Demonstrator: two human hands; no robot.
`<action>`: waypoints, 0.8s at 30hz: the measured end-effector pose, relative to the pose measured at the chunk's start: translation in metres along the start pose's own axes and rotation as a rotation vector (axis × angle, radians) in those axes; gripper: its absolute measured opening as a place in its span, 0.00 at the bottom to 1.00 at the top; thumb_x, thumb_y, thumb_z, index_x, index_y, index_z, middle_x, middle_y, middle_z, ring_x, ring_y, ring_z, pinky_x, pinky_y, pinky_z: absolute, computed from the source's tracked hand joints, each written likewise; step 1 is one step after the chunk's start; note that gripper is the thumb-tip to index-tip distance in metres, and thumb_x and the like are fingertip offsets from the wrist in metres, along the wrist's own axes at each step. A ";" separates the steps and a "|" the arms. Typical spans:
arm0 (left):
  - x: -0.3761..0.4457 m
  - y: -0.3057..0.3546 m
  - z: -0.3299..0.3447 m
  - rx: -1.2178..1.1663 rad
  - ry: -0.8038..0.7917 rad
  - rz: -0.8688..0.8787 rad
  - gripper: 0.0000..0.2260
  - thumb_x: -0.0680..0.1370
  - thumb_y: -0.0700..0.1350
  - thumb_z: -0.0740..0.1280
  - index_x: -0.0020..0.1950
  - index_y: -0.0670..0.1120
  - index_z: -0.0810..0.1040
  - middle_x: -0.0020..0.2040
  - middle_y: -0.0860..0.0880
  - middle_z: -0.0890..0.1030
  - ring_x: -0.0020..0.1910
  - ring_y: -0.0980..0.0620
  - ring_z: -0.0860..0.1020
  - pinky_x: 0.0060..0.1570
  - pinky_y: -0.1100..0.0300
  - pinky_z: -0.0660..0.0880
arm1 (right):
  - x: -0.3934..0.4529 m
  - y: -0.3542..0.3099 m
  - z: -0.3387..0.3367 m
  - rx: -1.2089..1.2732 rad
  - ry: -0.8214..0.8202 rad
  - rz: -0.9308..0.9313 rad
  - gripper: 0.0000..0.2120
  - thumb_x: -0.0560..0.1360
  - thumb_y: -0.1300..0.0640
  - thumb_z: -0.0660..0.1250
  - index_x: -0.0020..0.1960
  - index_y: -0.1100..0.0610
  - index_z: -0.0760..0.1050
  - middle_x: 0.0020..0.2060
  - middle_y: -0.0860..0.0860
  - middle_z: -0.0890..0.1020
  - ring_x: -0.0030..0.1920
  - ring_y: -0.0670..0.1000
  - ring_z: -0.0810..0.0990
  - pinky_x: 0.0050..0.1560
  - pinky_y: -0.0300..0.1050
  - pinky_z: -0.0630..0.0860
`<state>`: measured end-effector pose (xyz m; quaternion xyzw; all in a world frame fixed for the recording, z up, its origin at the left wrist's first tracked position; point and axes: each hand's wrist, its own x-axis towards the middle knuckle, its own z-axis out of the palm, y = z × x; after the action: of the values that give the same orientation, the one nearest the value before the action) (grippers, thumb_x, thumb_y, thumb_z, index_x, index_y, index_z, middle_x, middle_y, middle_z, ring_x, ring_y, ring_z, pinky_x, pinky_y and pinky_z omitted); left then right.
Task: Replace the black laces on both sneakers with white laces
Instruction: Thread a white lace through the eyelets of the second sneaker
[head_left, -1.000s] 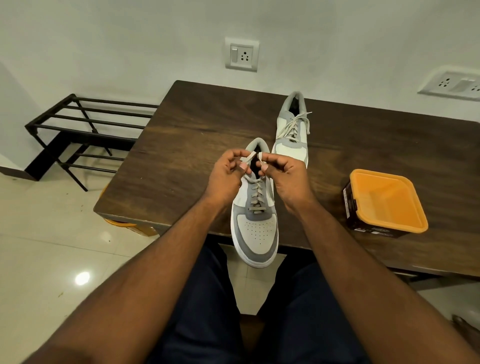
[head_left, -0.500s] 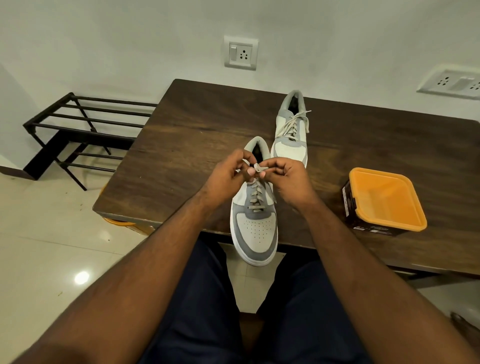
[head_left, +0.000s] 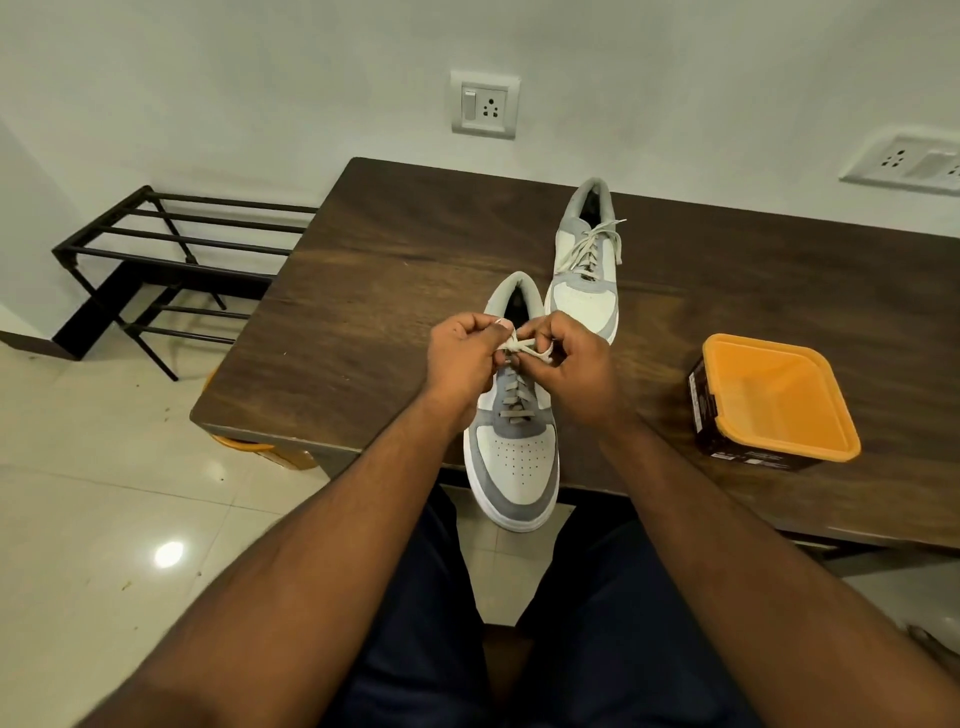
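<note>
A grey and white sneaker (head_left: 514, 462) lies at the table's near edge, toe towards me and overhanging it. White lace (head_left: 522, 347) runs up its eyelets. My left hand (head_left: 462, 358) and my right hand (head_left: 576, 364) are close together over its tongue, each pinching one end of the white lace, with a loop between them. A second sneaker (head_left: 587, 270) lies further back on the table, laced in white with a tied bow. No black lace is in sight.
An orange-lidded dark tub (head_left: 774, 400) stands on the dark wooden table (head_left: 374, 291) to the right. A black metal rack (head_left: 156, 260) stands on the tiled floor at the left. An orange object (head_left: 244, 447) shows under the table's edge.
Both hands have come slightly lower and closer over the tongue, and the two lace ends now cross into a loop between the fingers. Neither sneaker has shifted.
</note>
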<state>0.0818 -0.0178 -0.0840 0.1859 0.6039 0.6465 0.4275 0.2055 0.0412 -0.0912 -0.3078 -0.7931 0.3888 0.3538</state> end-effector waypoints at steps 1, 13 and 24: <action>0.001 0.000 0.001 -0.009 0.002 -0.029 0.03 0.77 0.36 0.67 0.44 0.40 0.78 0.25 0.48 0.73 0.19 0.59 0.67 0.20 0.67 0.61 | 0.000 0.000 -0.001 -0.010 0.005 -0.051 0.14 0.70 0.66 0.73 0.37 0.57 0.67 0.46 0.54 0.82 0.48 0.44 0.80 0.45 0.37 0.74; 0.007 0.000 -0.003 0.285 0.011 0.100 0.07 0.78 0.37 0.65 0.53 0.48 0.73 0.35 0.46 0.78 0.24 0.56 0.71 0.25 0.62 0.67 | 0.003 -0.003 -0.004 0.056 -0.076 0.074 0.18 0.69 0.69 0.69 0.32 0.56 0.62 0.31 0.62 0.75 0.35 0.61 0.75 0.35 0.50 0.73; -0.006 -0.028 -0.009 0.593 -0.021 0.709 0.16 0.74 0.46 0.74 0.33 0.46 0.69 0.46 0.48 0.70 0.44 0.67 0.70 0.41 0.74 0.68 | 0.027 -0.003 -0.013 0.415 -0.258 0.617 0.18 0.71 0.69 0.67 0.29 0.53 0.65 0.23 0.49 0.70 0.25 0.45 0.66 0.25 0.37 0.62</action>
<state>0.0877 -0.0312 -0.1107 0.5017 0.6576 0.5502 0.1145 0.1997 0.0651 -0.0740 -0.4022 -0.6060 0.6643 0.1724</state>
